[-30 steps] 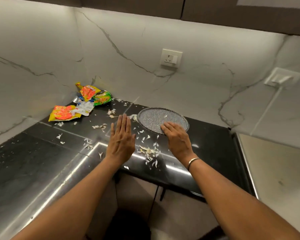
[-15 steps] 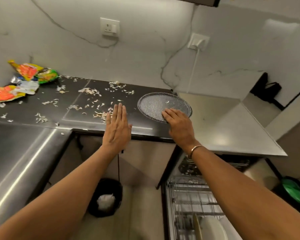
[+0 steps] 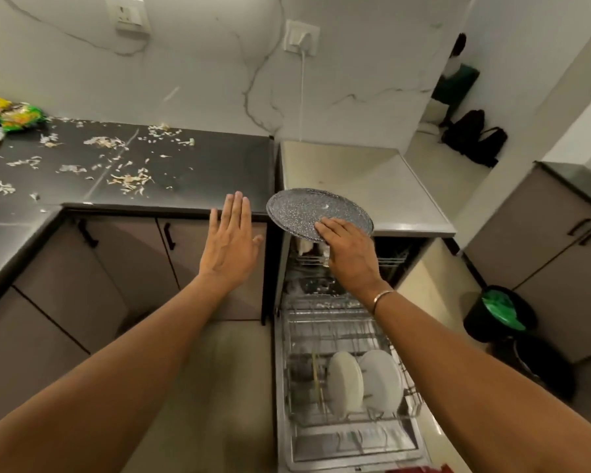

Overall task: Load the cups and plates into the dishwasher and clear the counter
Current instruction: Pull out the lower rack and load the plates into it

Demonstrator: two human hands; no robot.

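Black kitchen table (image 3: 202, 172) littered with scraps (image 3: 130, 180), open dishwasher (image 3: 321, 322) to its right.
Left hand (image 3: 231, 244) hovers flat at the table's front edge, fingers straight and together; right hand (image 3: 350, 254) pinches the speckled plate (image 3: 307, 209) by its near rim above the dishwasher, over two racked white plates (image 3: 365, 380).

Dishwasher (image 3: 335, 331) right of counter (image 3: 202, 172), 2 plates (image 3: 345, 380) inside.

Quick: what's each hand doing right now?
Left hand: open, flat, holding nothing.
Right hand: holding the speckled grey plate by its near edge.
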